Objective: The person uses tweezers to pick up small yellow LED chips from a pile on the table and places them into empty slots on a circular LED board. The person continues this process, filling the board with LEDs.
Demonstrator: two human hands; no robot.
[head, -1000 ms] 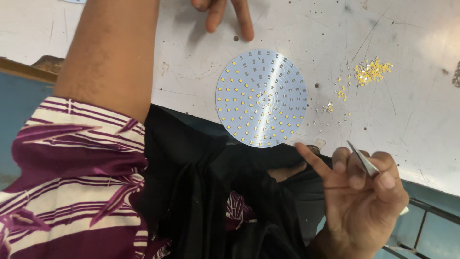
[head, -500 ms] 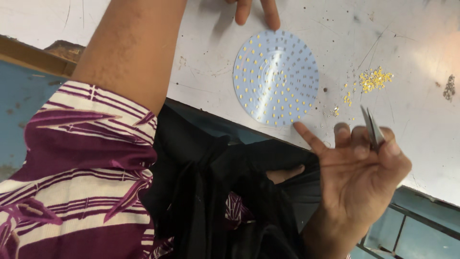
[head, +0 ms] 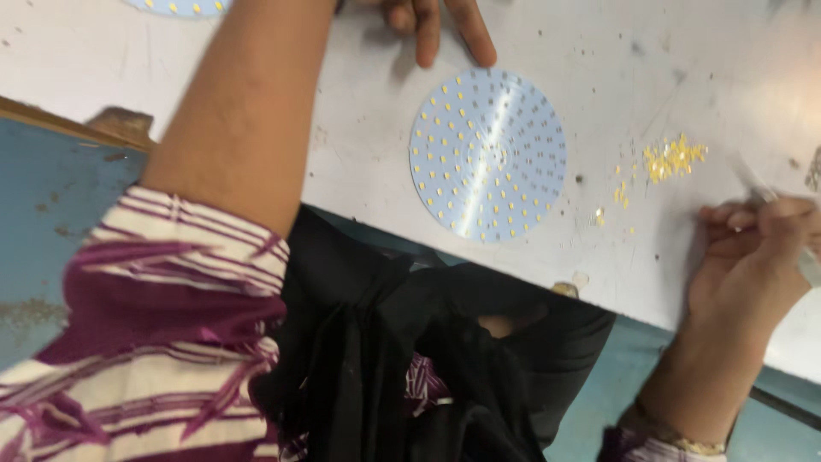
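The person's left hand reaches across the scuffed white worktable, and only two or three fingers show at the top edge of the view, stretched out flat with their tips pressed to the tabletop; they hold nothing. Just below and to the right of those fingertips, barely apart from them, lies the round, pale blue circuit disc dotted with small yellow chips, flat on the table and near its front edge.

The right hand sits at the far right, fingers curled in tight around a thin metal pair of tweezers. The tool is blurred, so I cannot tell whether its tips are pinched together or carrying anything. Up and to the left of those curled fingers, between them and the disc, a little heap of loose yellow chips is scattered on the table, with a few strays trailing toward the disc.

Beyond the left fingers, at the top left corner, the edge of a second dotted disc peeks in. A purple and white striped sleeve covers the left upper arm, and black cloth lies bunched in the lap below the table's edge.
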